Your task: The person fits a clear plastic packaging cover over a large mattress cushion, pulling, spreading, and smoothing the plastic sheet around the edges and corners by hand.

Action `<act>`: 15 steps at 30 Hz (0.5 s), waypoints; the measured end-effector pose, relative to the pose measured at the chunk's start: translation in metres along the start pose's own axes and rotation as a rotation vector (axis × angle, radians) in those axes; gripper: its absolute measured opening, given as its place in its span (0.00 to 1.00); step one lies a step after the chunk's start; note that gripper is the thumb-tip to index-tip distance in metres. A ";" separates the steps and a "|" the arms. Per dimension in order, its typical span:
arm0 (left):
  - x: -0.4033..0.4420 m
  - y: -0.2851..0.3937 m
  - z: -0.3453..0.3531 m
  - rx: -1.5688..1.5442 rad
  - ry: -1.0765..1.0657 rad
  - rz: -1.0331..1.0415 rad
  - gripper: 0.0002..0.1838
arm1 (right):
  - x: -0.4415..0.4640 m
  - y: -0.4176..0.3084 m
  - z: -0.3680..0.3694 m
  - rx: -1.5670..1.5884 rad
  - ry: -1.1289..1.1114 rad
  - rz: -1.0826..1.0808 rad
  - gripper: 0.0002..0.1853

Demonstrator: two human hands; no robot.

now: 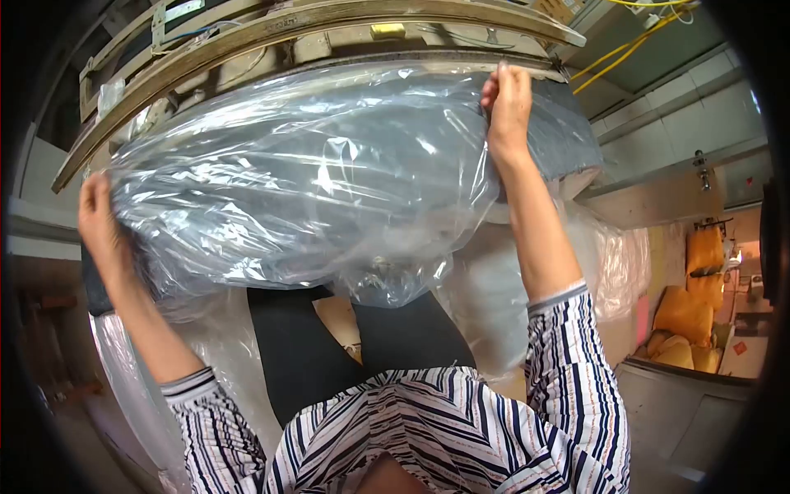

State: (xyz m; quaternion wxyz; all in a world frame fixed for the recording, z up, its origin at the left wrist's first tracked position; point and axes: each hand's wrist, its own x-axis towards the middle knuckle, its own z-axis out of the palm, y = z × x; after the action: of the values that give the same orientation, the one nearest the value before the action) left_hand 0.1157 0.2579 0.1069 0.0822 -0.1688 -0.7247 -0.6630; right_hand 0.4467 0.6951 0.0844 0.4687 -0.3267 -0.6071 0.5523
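Clear plastic film lies wrinkled over dark grey material in front of me, its near part hanging above my legs. At the film's left end, my left hand has its fingers closed on the edge. My right hand grips the film near its upper right corner, fingers bent together. The dark grey material shows uncovered to the right of my right hand.
A long wooden rail curves along the far side, with a yellow object behind it. Yellow cables hang at upper right. More clear plastic and orange bundles are at right.
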 end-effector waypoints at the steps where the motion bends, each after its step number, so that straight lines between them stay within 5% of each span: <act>1: 0.000 -0.004 -0.027 -0.084 -0.063 -0.026 0.16 | -0.011 0.008 -0.002 0.103 -0.053 0.099 0.14; 5: -0.060 0.039 -0.083 -0.116 -0.028 -0.149 0.18 | -0.049 -0.004 -0.008 0.062 -0.302 0.218 0.27; 6: -0.079 0.055 -0.082 -0.087 0.134 -0.178 0.18 | -0.056 -0.009 -0.009 0.025 -0.363 0.262 0.27; 12: -0.153 0.063 -0.145 -0.049 0.196 -0.258 0.13 | -0.096 -0.036 -0.020 -0.124 -0.594 0.391 0.24; 15: -0.184 0.059 -0.142 -0.016 0.151 -0.311 0.10 | -0.122 -0.020 -0.031 -0.201 -0.282 -0.084 0.16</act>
State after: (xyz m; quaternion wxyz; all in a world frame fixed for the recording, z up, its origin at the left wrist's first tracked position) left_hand 0.2928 0.0965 0.1143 0.0315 -0.0052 -0.7286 -0.6842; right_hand 0.5202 0.5915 0.0767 0.3664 -0.2654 -0.7323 0.5090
